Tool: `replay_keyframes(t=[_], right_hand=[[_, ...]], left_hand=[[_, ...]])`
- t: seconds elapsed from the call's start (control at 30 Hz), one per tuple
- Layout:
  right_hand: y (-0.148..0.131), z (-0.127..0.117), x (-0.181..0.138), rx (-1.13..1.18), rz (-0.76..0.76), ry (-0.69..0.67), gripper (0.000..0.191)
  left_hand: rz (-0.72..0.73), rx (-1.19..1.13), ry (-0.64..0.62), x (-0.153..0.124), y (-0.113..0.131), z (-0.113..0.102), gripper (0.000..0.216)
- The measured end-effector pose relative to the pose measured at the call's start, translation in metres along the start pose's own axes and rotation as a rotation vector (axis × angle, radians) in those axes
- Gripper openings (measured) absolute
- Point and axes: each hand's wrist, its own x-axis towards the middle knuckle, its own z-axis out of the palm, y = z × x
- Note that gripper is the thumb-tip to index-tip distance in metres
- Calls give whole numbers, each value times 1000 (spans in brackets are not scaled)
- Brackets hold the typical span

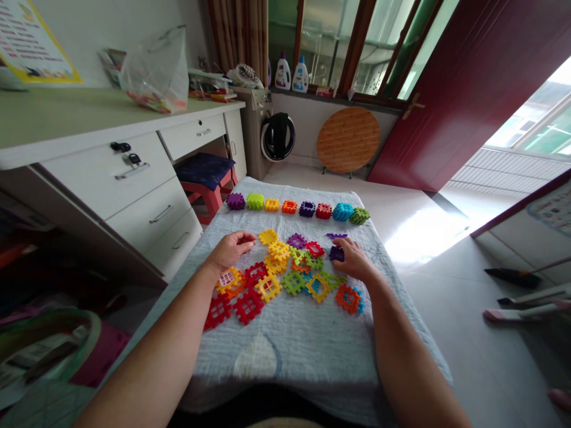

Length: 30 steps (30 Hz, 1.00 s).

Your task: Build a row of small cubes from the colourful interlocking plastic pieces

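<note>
Dark purple piece at downturned right hand, left hand loosely curled

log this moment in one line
left hand: empty, beside yellow notched tile | right hand: touching dark purple notched tile | beyond: row of eight notched blocks | under: blue cloth

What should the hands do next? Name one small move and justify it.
Probably lift the dark purple piece with the right hand: that hand is already at it, and another purple piece lies just beyond, toward the row of blocks. The left hand appears empty, near a yellow piece, so it seems free to help.
</note>
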Motion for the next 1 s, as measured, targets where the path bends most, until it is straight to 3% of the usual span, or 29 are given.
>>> replay_keyframes(t=[0.13, 0.33, 0.53, 0.67, 1.0], right_hand=[[2, 0, 0, -32, 40, 2, 63], [6, -3, 1, -75, 73, -35, 48], [5, -4, 2, -79, 68, -35, 47], [1, -8, 3, -98, 73, -62, 57], [-14, -14, 14, -258, 40, -138, 46]], left_hand=[[-2, 5, -2, 0, 0, 0, 37], [-8, 16, -1, 0, 2, 1, 39], [0, -12, 2, 1, 1, 1, 39], [-3, -14, 4, 1, 1, 1, 39], [61, 40, -2, 4, -8, 0, 34]])
